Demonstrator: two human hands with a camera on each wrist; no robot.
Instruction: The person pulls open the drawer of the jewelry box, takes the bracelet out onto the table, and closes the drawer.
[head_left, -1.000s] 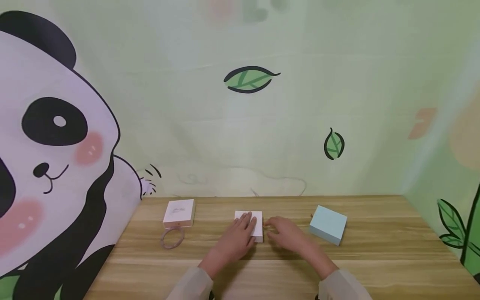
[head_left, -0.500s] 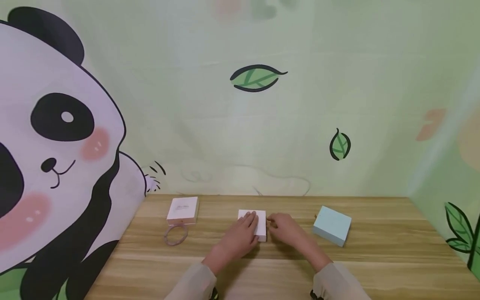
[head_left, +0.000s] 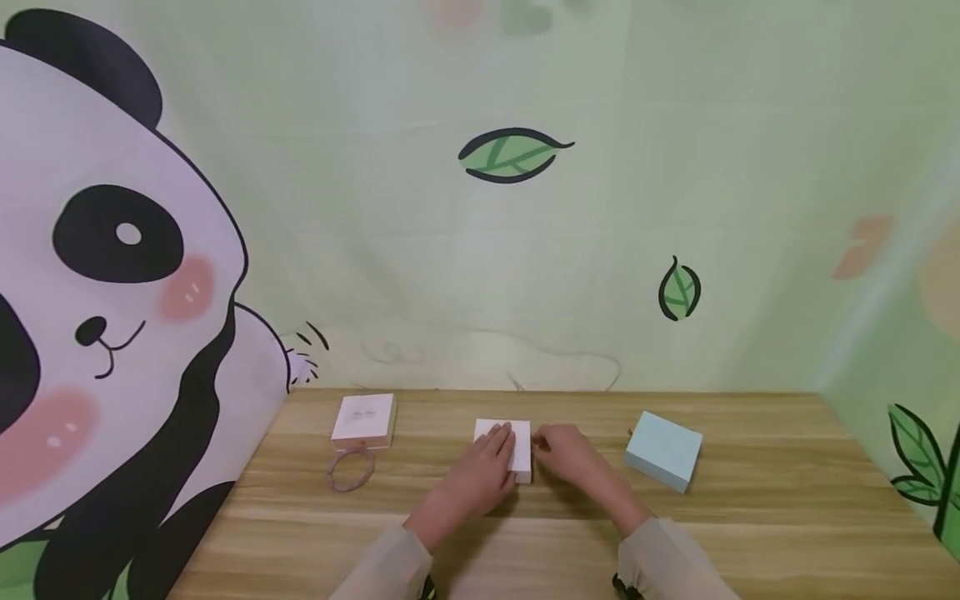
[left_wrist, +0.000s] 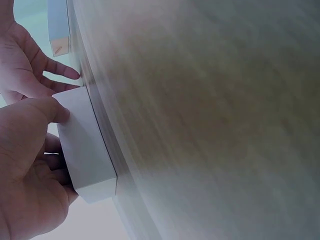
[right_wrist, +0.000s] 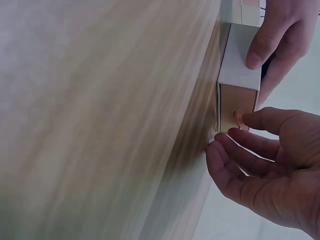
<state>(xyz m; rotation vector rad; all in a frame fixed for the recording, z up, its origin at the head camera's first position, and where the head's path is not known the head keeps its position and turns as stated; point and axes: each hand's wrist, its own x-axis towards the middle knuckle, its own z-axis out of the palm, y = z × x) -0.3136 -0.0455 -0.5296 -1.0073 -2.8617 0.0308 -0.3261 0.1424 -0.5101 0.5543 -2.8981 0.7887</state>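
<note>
At the middle of the table, a white drawer box (head_left: 522, 460) lies flat. My left hand (head_left: 477, 471) holds it, fingers across the top and thumb on the near side, as the left wrist view shows the thumb against the white wall (left_wrist: 85, 137). To the right of the box is my right hand (head_left: 576, 460). In the right wrist view its thumb and forefinger pinch a small orange ribbon pull (right_wrist: 237, 119) on the box's tan end (right_wrist: 232, 102). The drawer front appears flush with the sleeve. What the box contains is hidden.
A pale blue box (head_left: 663, 450) sits to the right, turned at an angle. On the left are a white and pink box (head_left: 364, 421) with faint lettering and a thin pinkish ring (head_left: 350, 486) before it. A printed panda backdrop rises behind the wooden table (head_left: 750, 500).
My right hand's fingers have drawn together at the box's right end. The left hand stays on the box. The head view has shifted slightly.
</note>
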